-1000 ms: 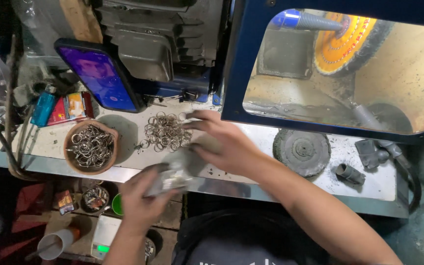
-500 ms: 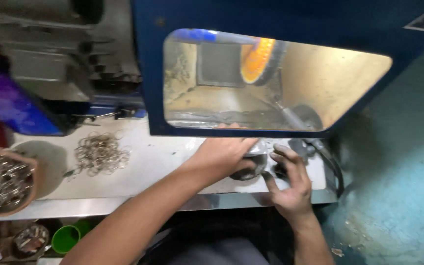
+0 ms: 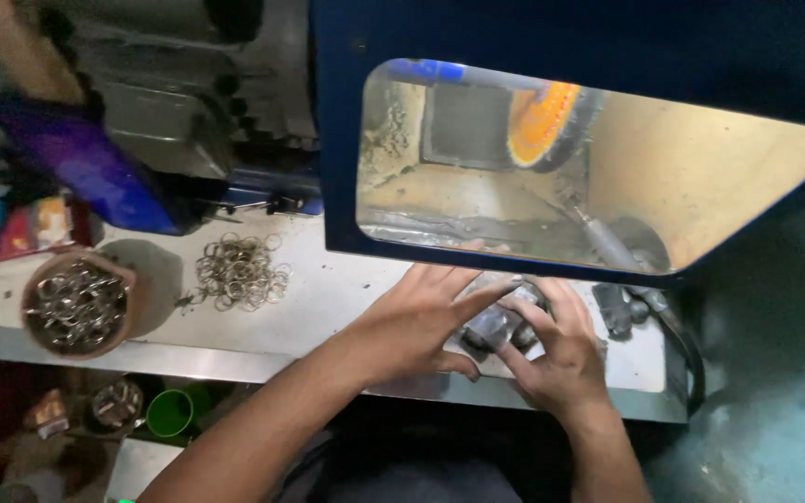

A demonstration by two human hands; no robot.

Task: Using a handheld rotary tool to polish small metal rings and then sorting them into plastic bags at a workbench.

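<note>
My left hand (image 3: 416,321) and my right hand (image 3: 556,359) meet over the right part of a pale workbench (image 3: 328,307), just below the window of a blue machine hood (image 3: 337,140). Between them is a small grey shiny object (image 3: 494,324), too blurred to tell what it is. My left index finger lies across its top. Fingers of my right hand press on it from the right and below. Behind the window an orange polishing wheel (image 3: 540,121) is in view.
A loose pile of metal rings (image 3: 239,270) lies on the bench to the left, and a brown bowl (image 3: 44,279) of rings stands further left. A purple-screened phone (image 3: 95,172) leans at the back. Dark metal parts (image 3: 621,307) lie right of my hands. A green cup (image 3: 171,412) sits below the bench.
The view swung right from the ring pile to the hood. Both hands moved from the ring pile to the bench's right end and closed together around the grey object.
</note>
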